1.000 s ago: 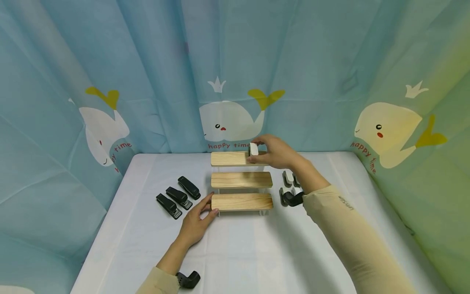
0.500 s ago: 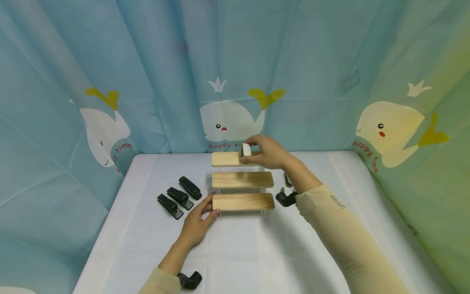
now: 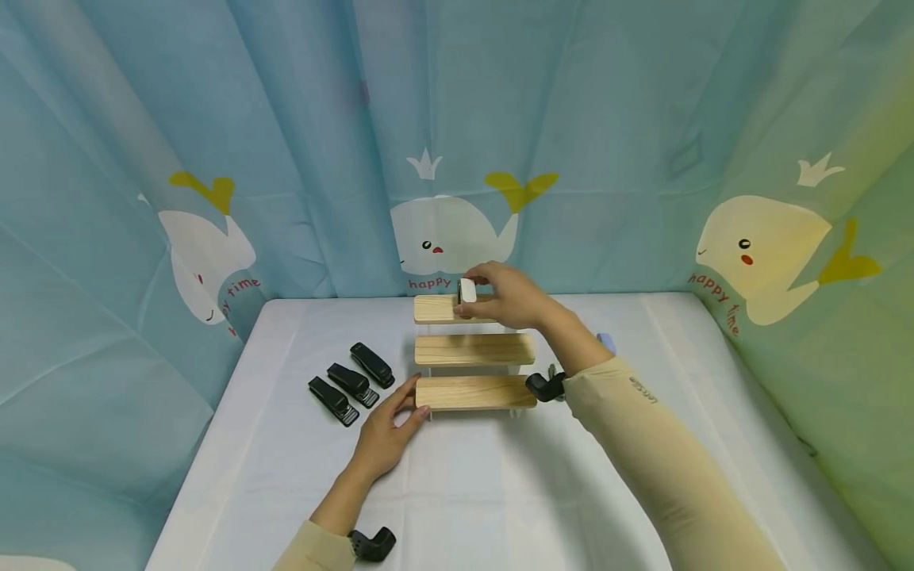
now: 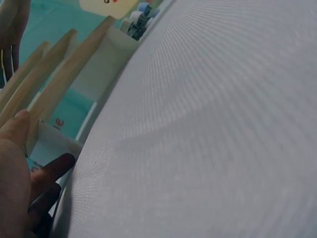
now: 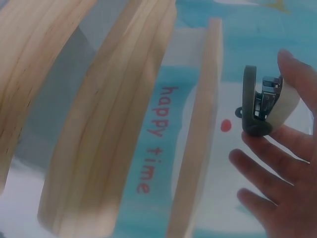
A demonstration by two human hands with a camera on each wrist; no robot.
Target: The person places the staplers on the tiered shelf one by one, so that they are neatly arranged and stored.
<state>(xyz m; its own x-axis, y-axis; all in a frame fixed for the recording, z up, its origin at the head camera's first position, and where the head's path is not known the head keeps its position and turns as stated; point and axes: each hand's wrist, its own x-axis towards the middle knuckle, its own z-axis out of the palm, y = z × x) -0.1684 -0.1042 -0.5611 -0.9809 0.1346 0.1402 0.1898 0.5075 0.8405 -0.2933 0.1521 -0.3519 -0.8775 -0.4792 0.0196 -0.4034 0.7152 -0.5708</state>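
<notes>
A three-tier wooden display stand (image 3: 474,349) with white side supports stands on the table. My left hand (image 3: 384,438) holds the left end of its lowest board, thumb at the front corner and fingers at the side. In the head view my right hand (image 3: 510,295) pinches a small white and dark grey stapler (image 3: 467,291) at the top board. The right wrist view shows the stapler (image 5: 262,101) between thumb and fingertips, just above that board, its metal staple channel visible. Whether it touches the wood I cannot tell.
Three black staplers (image 3: 351,385) lie slanted left of the stand. To the right, small staplers (image 4: 137,21) sit together, mostly hidden by the right forearm in the head view; a blue one (image 3: 606,342) peeks out. A whale-print curtain (image 3: 457,143) hangs behind the table.
My right hand has moved left along the top board, carrying the stapler with it. A blue stapler has come into sight behind the forearm. The left hand keeps its place on the stand.
</notes>
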